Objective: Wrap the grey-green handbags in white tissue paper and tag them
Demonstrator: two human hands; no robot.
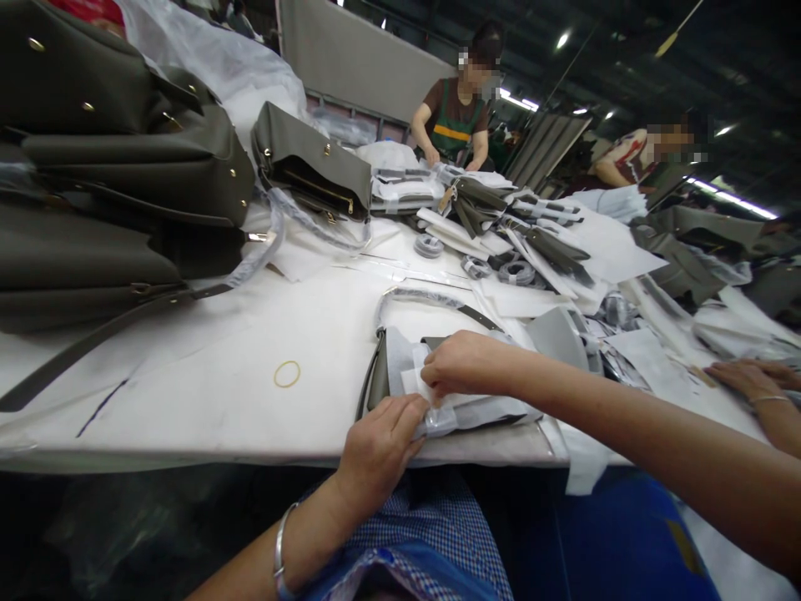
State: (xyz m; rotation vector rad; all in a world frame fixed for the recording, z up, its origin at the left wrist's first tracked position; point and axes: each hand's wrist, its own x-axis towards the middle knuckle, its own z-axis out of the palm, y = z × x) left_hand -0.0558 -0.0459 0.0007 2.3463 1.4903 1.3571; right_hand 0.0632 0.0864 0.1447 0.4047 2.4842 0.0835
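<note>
A handbag (378, 384) lies at the table's front edge, partly covered with white paper (410, 381) and clear wrapping, its wrapped strap (413, 294) looped behind it. My left hand (383, 434), with a silver bangle at the wrist, rests on the bag's near edge, fingers together against the wrapping. Just right of it, my right hand (460, 364) is closed above the paper with its fingertips pinched; what is between them is too small to make out.
Large dark bags (125, 167) are piled at the left. Another bag (313, 163) stands behind. A yellow rubber band (287, 374) lies on the white table (219, 409). Bag parts and wrapped coils (429, 245) spread rightward. Two people stand across; another person's hands (748, 380) are at right.
</note>
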